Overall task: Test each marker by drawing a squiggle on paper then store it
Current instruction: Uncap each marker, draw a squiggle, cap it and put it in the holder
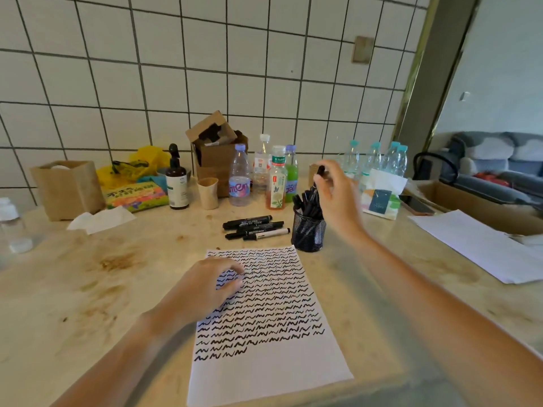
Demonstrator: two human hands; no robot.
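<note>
One marker (320, 171) pinched upright in right-hand fingers (326, 183) directly above mesh holder (308, 233), long axis vertical, left hand (205, 286) resting loose on squiggled paper (267, 318), nearer the worktop's near edge.

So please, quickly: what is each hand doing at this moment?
Left hand: holds nothing, fingers loosely curled, rests on the paper.
Right hand: pinches a marker above the cup.
</note>
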